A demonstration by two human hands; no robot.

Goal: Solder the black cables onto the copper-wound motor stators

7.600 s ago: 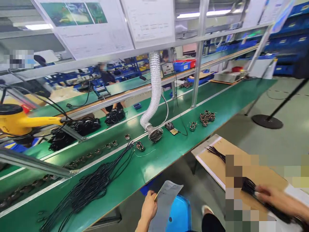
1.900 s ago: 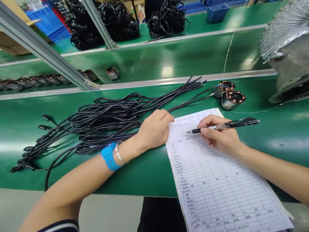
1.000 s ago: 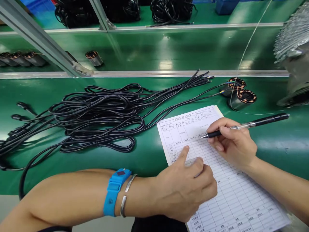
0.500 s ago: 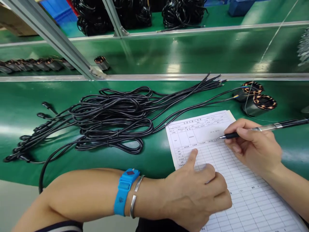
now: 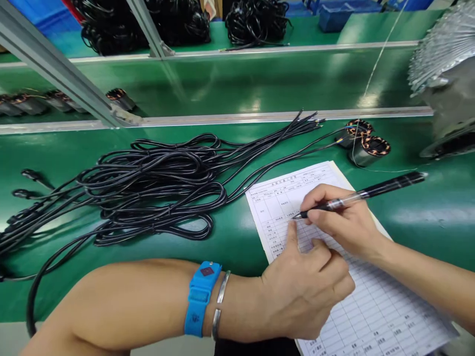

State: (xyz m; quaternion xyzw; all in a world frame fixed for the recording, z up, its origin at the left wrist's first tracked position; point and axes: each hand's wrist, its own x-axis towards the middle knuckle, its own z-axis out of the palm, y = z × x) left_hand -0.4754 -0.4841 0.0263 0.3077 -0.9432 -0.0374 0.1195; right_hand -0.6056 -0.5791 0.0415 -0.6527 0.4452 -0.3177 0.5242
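My right hand (image 5: 341, 222) grips a black pen with a clear barrel (image 5: 352, 198), its tip over the upper left of a printed form (image 5: 356, 296). Just below the pen tip, my left hand (image 5: 308, 287) rests on the paper, index finger stretched out on a row and the other fingers bent; nothing is held in it. A blue strap (image 5: 202, 299) and a silver bracelet (image 5: 220, 306) circle the left wrist. The form is a stack of sheets with a table grid. To its left lie bundled black cables (image 5: 159, 178) on the green bench.
Two copper-wound stators (image 5: 369, 151) stand right of the cable ends, wires attached. More stators (image 5: 120, 99) line the ledge behind a metal post (image 5: 74, 64). A grey ribbed metal part (image 5: 445, 84) is at the right; black cable heaps (image 5: 256, 22) lie on the back shelf.
My right hand has moved left across the form, bringing the pen tip close to my left index finger. The view has shifted right, showing more of the grey metal part.
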